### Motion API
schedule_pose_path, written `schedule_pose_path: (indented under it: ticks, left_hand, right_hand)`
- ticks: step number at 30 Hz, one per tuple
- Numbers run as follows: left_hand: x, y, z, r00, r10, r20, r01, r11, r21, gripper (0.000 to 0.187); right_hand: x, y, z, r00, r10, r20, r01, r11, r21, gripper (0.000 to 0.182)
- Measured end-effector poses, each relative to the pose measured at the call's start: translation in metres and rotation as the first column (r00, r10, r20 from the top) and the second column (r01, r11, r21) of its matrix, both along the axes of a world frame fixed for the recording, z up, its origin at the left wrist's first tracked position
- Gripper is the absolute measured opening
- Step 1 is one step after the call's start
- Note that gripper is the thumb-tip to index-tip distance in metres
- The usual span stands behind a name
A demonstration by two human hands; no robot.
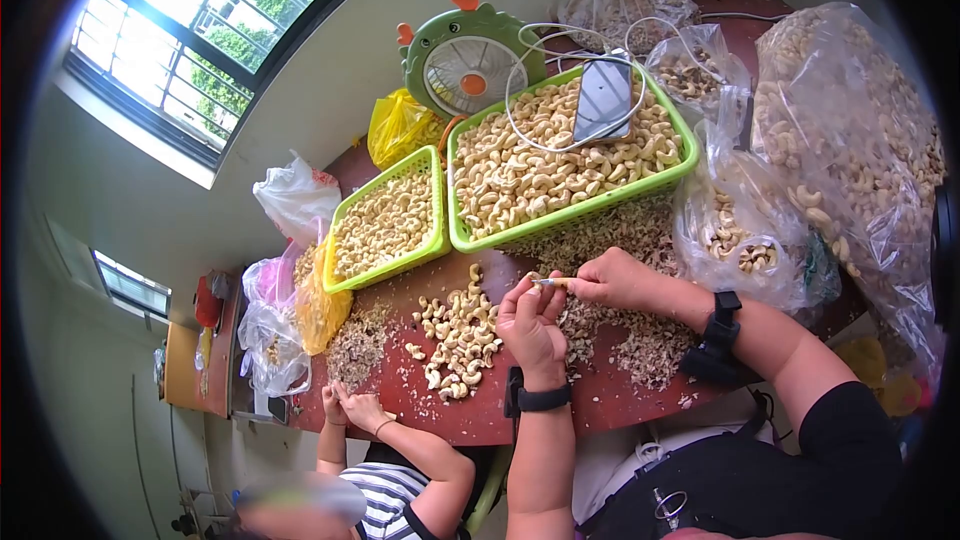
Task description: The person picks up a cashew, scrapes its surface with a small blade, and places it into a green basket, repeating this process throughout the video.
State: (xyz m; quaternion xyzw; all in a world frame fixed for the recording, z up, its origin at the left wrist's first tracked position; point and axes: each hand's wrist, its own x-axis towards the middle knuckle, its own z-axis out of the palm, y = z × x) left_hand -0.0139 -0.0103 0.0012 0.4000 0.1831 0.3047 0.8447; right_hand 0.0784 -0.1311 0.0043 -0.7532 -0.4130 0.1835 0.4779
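In the head view, the small nut point(537, 279), which seems to be a cashew, is between the two hands, on the wearer's side of the large green basket point(692, 145). I judge it is very light and quite firm, with a dry surface, but the curved body can perhaps split in two if it is pressed too strongly. The good place to take hold is the two rounded sides, with thumb and fingertips, and a soft pinch is enough.

The left hand point(538, 335) is partly closed, and its thumb and fingertips pinch this nut. The right hand point(612, 278) is closed around a thin tool point(556, 282), and its tip meets the nut; what kind of tool it is, I cannot tell.

Also nearer to the wearer than the large green basket are loose nuts point(462, 340) and, under the right forearm, peel scraps point(648, 352), which may hide a dropped nut. To the left of this basket stands a smaller basket point(440, 205). A phone point(604, 100) lies on its nuts, with a loose cable point(512, 105). To its right, an open plastic bag point(740, 230) is close to the right forearm and could hinder the elbow
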Motion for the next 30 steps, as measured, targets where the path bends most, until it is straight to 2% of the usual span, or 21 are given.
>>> schedule_pose_path:
  ticks: [5,7,10,19,23,25,30]
  left_hand:
    - [0.0014,0.0027,-0.0019,0.998,-0.014,-0.054,0.012,0.999,-0.041,0.019]
    - [0.0015,0.0024,-0.0006,0.997,-0.022,-0.072,0.017,0.997,-0.076,0.021]
    - [0.0018,0.0034,-0.0024,0.997,-0.024,-0.079,0.017,0.996,-0.088,0.021]
    - [0.0034,-0.0032,-0.0014,1.000,-0.002,0.010,0.003,0.997,-0.075,0.017]
    - [0.0038,-0.0038,-0.0033,1.000,0.005,0.005,-0.005,1.000,-0.010,0.015]
    - [0.0028,-0.0022,-0.0038,1.000,0.002,-0.025,-0.002,1.000,-0.003,0.013]
    - [0.0018,0.0011,-0.0033,0.999,-0.024,-0.022,0.023,0.998,-0.056,0.013]
  right_hand:
    - [-0.0008,-0.0009,0.0028,0.998,-0.013,0.069,0.017,0.998,-0.067,0.038]
    - [-0.0010,-0.0005,-0.0018,0.990,-0.027,0.139,0.026,1.000,0.005,0.035]
    - [-0.0010,-0.0010,-0.0031,0.986,-0.028,0.161,0.025,0.999,0.021,0.035]
    - [0.0002,-0.0013,-0.0001,0.994,-0.032,0.109,0.034,0.999,-0.013,0.040]
    - [-0.0005,-0.0023,0.0021,0.996,-0.030,0.088,0.031,0.999,-0.011,0.039]
    - [-0.0003,-0.0024,0.0020,0.991,-0.010,0.133,0.013,1.000,-0.021,0.039]
    - [-0.0008,-0.0023,0.0024,0.991,-0.013,0.134,0.019,0.999,-0.043,0.038]
